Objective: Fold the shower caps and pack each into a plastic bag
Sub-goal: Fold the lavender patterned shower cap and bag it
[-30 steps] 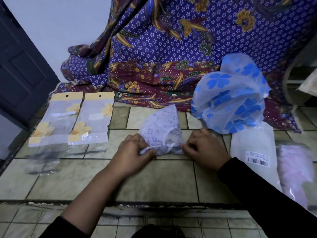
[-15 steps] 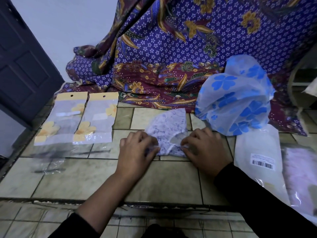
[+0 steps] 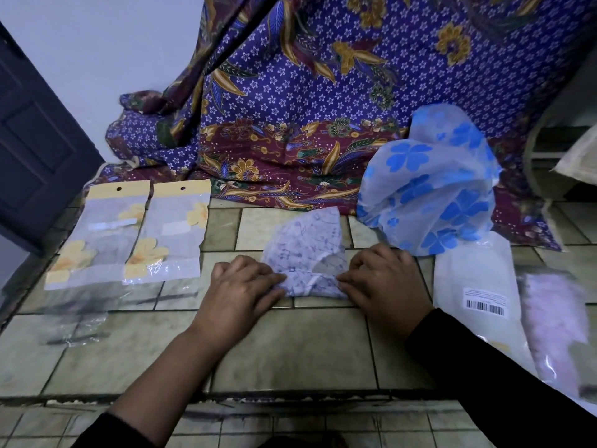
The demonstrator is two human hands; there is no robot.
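Both hands are working the purple-print shower cap (image 3: 307,244), which is lying flat on the tiled surface (image 3: 290,350). The left hand (image 3: 239,286) is pinching the cap's near-left corner and the right hand (image 3: 384,282) its near-right corner, each grip closed on the cap. The folded near edge is running side to side between them, dome pointing away, so neither hand is nearer. The next fold is probably going across that axis. Packed bags (image 3: 168,231) are lying left of the cap, the blue-flowered cap (image 3: 429,189) behind and right of it.
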